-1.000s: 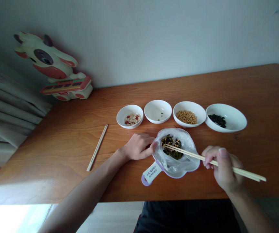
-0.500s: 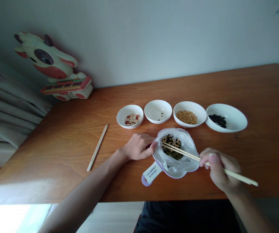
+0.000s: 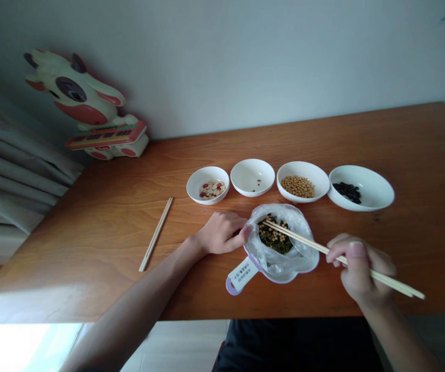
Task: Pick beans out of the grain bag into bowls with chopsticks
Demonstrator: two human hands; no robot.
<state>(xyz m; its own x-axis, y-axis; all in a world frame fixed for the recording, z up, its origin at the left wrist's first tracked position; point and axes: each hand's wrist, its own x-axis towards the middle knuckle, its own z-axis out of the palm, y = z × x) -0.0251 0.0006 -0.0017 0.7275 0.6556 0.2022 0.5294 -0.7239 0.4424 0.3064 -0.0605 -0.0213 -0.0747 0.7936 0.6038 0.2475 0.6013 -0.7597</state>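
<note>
Here, left hand (image 3: 224,233) at lavender rim (image 3: 286,282)

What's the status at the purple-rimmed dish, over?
Right grip: holding chopsticks, tips at the bean mix. Left grip: at left edge of the bag-lined dish. Nothing seen blocking the chopsticks.

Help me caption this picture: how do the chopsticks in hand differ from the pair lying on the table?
The held pair is in the right hand; the resting pair is untouched.
The held pair slants over the bag-lined container; the resting pair lies flat on the table.
Both are pale and slim.
</note>
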